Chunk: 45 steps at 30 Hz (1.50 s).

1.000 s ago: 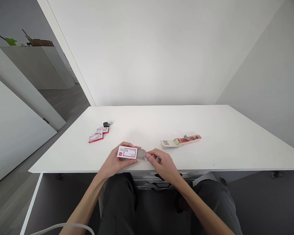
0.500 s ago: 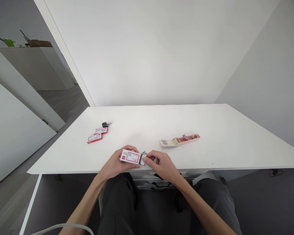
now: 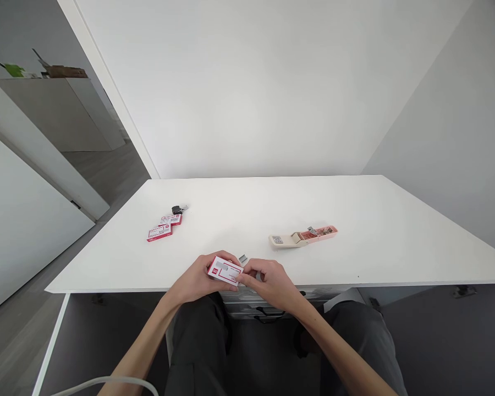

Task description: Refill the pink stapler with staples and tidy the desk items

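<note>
My left hand (image 3: 198, 280) is wrapped round a small white and red staple box (image 3: 220, 268), holding it tilted over the front edge of the table. My right hand (image 3: 268, 278) pinches the right end of the same box with thumb and fingers; the end flap is mostly hidden by them. Just beyond the fingers, a short silvery strip of staples (image 3: 243, 258) lies on the table.
Two more red and white boxes, a nearer one (image 3: 159, 232) and a farther one (image 3: 171, 220), lie at the left beside a small black object (image 3: 176, 209). A long cream and pink case (image 3: 289, 241), holding small bits, lies right of centre on the white table (image 3: 239, 198).
The right end of the staple box has tipped downward, and its pulled-out end no longer shows. My right hand has shifted slightly left and down with it, leaving the staple strip more exposed.
</note>
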Available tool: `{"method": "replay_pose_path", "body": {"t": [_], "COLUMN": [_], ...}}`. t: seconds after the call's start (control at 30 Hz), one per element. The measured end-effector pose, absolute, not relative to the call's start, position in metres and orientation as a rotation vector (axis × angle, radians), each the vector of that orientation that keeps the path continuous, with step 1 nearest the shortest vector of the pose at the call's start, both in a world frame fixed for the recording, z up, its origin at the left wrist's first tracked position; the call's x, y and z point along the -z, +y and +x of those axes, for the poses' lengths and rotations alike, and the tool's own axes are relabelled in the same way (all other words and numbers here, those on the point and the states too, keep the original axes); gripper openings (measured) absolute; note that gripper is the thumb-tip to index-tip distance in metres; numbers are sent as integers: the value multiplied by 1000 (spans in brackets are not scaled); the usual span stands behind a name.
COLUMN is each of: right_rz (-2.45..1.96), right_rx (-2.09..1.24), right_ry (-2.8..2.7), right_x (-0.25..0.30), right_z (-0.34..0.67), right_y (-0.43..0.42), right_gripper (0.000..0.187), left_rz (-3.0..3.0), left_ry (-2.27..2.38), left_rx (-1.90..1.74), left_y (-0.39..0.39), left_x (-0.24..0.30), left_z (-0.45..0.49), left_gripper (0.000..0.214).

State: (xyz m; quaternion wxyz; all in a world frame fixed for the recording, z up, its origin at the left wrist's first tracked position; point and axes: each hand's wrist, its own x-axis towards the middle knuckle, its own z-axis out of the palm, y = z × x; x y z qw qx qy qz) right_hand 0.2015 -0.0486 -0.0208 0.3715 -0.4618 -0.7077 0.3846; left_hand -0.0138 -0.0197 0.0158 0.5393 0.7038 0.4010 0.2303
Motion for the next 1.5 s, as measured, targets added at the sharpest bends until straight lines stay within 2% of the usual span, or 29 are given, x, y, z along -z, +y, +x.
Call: {"method": "replay_pose_path", "body": {"t": [0.17,0.47,0.6,0.87,0.97,1.03,1.33,1.5], "right_rz": [-1169,-1188,-1186,-1182,-1172,-1165,-1115,-1126], "right_rx": [-1024,-1021,-1018,-1052,-1055,-1058,-1112,-978], "right_ry": [-1781,-1748,-1731,-1746,-1746,-1746,-1669,-1632], "right_x": [20,21,20,21,22,22,24,29], "right_z": [203,204,204,205,206,207,209,205], "right_y": [-48,-51,-51,-51,-51,-51,-51,-49], "right_gripper": [28,26,26,26,25,24,24,12], "left_rz": [1725,1671,1588,1724,1733,1725,1807,1971], "left_ry": [1066,1121,1314,2063,2232,2297,2309,2154], "left_rx": [-628,-862,-910,-917,-881,-884,-933,-1008], "left_y": [-18,-17,-10,18,14,9,0,-5], "left_x": [-12,-16,-19,-16,-12,-9,-7,-1], "left_z": [-17,-22,-36,-95,-107,-110,-113,-98], "left_gripper": [44,41,42,70,92,96,73,48]}}
